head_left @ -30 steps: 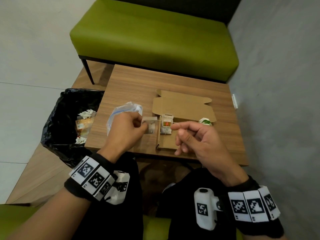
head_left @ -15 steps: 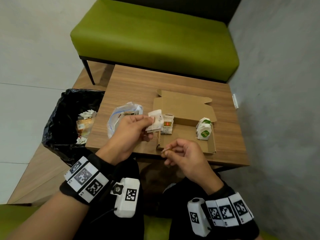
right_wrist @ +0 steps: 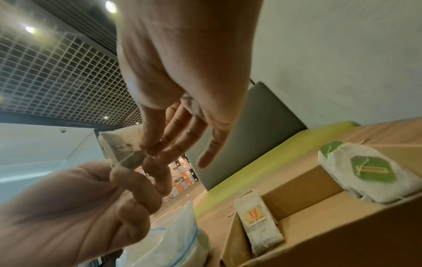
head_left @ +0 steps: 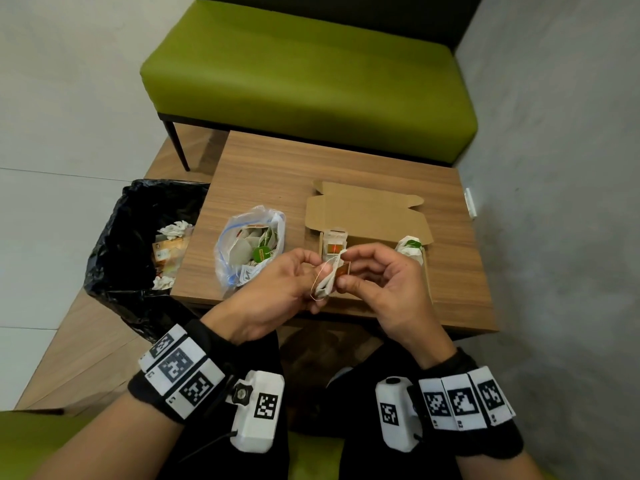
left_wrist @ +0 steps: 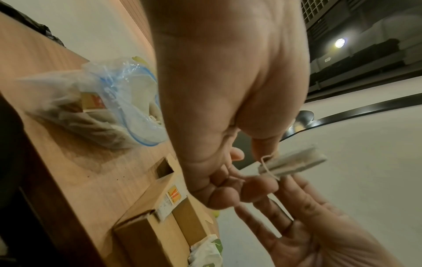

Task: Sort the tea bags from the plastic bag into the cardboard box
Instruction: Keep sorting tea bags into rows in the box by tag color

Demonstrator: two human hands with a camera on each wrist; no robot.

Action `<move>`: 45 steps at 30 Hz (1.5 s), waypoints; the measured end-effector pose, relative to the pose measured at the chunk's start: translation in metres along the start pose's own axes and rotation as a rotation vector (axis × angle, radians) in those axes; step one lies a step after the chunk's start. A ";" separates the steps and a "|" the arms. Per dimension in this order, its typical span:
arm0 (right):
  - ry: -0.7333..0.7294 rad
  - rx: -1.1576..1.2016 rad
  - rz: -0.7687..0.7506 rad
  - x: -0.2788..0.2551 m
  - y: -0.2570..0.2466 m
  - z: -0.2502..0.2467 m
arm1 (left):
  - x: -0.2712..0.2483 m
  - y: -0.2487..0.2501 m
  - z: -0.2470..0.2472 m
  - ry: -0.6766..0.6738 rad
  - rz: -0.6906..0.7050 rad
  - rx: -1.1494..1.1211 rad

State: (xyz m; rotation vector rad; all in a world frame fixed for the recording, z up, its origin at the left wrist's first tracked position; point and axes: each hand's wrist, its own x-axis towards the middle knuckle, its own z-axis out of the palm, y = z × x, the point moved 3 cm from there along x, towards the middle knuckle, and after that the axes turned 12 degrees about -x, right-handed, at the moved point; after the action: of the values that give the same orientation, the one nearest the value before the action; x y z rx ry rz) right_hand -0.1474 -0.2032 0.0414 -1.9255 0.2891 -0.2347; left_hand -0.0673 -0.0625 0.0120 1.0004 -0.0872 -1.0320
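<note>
**Winding the string before the tea bag goes in the box**

Both hands are up over the near edge of the wooden table [head_left: 346,161], working on one tea bag [head_left: 325,284]. The left hand [head_left: 277,292] pinches the pouch between thumb and fingertips, and the right hand [head_left: 384,289] has its thumb and forefinger closed on the orange-red tag [head_left: 343,270], other fingers loosely spread. My guess is the string [left_wrist: 266,167] is getting wrapped round the pouch so it packs neatly.

The cardboard box [head_left: 367,220] sits open just behind the hands, lid flap leaning back. It looks sorted by brand: a small stack with orange tags [head_left: 333,242] at the left end and a stack with green tags [head_left: 411,250] at the right end, well apart. Two stacks; I can't count the bags in each.

The clear plastic bag [head_left: 247,251] lies just left of the box with several bags left inside, too jumbled to count. One black bin [head_left: 138,244] stands beside the table.
</note>
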 end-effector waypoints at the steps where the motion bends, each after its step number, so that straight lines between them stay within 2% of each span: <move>1: -0.002 0.016 0.002 0.000 -0.001 0.000 | 0.000 0.001 -0.001 -0.014 -0.001 0.007; 6: -0.019 0.058 -0.003 0.000 0.001 0.003 | 0.001 0.002 0.000 -0.070 0.023 0.061; 8: 0.017 0.041 -0.007 0.000 0.003 0.005 | 0.002 0.003 -0.002 -0.056 0.052 0.089; 12: 0.105 0.039 0.084 0.002 0.007 0.007 | 0.002 0.004 -0.004 -0.019 0.084 0.173; 19: 0.244 -0.001 0.114 0.001 0.012 0.009 | 0.000 0.009 -0.005 -0.022 0.069 0.118; 24: 0.358 0.009 0.159 0.001 0.013 0.008 | 0.003 0.007 -0.002 0.063 0.220 0.332; 29: 0.404 0.019 0.220 0.002 0.017 0.015 | 0.007 0.004 -0.004 0.110 0.248 0.300; 34: 0.331 0.121 0.273 0.002 0.015 0.017 | 0.009 0.004 -0.006 0.168 0.295 0.341; 39: 0.053 0.005 0.314 0.011 0.022 0.007 | 0.011 0.008 -0.008 0.163 0.328 0.428; 43: 0.003 -0.098 0.316 0.020 0.032 0.000 | 0.020 0.002 -0.007 0.186 0.309 0.494; 45: 0.021 -0.154 0.305 0.026 0.042 -0.006 | 0.026 -0.003 -0.010 0.225 0.280 0.544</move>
State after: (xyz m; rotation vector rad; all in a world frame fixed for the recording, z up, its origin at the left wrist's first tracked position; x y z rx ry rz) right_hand -0.1282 -0.2316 0.0057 -2.0000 0.6243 -0.0309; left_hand -0.0501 -0.0757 -0.0055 1.5429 -0.3264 -0.6405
